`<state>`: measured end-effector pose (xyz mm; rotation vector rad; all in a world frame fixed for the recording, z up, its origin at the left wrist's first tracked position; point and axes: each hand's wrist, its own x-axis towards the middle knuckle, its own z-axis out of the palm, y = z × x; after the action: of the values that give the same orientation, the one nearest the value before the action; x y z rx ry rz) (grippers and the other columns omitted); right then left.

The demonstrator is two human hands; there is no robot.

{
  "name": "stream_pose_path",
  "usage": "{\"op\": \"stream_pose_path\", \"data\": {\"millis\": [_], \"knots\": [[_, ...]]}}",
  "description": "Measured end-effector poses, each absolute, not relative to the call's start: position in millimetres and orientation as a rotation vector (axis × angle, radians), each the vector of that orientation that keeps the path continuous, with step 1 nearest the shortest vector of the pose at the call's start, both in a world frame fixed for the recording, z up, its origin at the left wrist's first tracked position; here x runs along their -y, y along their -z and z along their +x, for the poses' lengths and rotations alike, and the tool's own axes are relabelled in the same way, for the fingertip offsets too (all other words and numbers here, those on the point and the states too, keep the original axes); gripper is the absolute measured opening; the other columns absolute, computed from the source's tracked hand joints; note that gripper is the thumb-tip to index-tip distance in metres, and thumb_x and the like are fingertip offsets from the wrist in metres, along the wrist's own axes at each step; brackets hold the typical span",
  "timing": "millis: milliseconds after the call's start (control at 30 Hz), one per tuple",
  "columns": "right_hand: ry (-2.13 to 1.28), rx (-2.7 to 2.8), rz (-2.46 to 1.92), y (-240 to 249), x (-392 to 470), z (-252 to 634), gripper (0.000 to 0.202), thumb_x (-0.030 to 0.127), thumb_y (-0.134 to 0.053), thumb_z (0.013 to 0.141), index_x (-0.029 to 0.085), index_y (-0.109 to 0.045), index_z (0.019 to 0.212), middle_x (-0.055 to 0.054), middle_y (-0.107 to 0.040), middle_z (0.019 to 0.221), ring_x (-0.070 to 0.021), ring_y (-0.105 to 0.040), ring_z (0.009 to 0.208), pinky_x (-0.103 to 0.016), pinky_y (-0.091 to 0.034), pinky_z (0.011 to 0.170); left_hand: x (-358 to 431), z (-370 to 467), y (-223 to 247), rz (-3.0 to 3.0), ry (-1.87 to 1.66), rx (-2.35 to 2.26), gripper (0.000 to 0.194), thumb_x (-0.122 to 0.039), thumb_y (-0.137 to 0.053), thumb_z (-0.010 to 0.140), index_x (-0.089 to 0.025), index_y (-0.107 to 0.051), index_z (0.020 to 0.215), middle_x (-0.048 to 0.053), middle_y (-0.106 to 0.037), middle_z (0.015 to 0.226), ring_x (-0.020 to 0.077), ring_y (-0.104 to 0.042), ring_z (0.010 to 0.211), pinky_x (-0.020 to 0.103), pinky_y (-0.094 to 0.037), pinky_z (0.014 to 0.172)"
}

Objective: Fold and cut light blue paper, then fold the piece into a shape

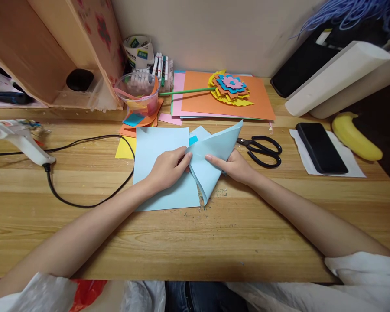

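A folded piece of light blue paper [211,149] is raised above the table, its upper corner pointing to the right. My left hand [172,167] pinches its left edge between thumb and fingers. On the right side, my right hand [232,167] grips it, thumb on the front and fingers hidden behind. Beneath my left hand lies a flat light blue sheet [159,145] with a rough right edge. A small bright blue piece [193,140] shows just behind the folded paper. Black-handled scissors [263,151] rest right of my right hand, their blades partly covered.
A white glue gun [22,141] with a black cord sits at left. Behind are a clear tub of scraps [138,93], markers [160,67] and a paper flower [230,84] on orange paper [198,104]. A phone [321,147] and a banana [355,136] lie at right.
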<state>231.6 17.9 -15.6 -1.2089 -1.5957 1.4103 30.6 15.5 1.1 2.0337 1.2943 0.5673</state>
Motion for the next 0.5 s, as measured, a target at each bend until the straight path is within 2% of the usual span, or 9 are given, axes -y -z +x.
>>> {"op": "stream_pose_path", "data": {"millis": [500], "knots": [[-1.393,1.579,-1.214,16.3,-17.7,231.3,0.028,0.040,-0.061,0.076,0.018,-0.062,0.092,-0.006,-0.068,0.095,-0.0220,-0.063,0.085,-0.035,-0.053,0.075,-15.9,30.2,0.2,2.049,-0.563,-1.299,0.036,-0.036,-0.032,0.091,-0.019,-0.050,0.066,-0.003,-0.059,0.060,0.0134,-0.053,0.058,0.025,-0.033,0.057]]}}
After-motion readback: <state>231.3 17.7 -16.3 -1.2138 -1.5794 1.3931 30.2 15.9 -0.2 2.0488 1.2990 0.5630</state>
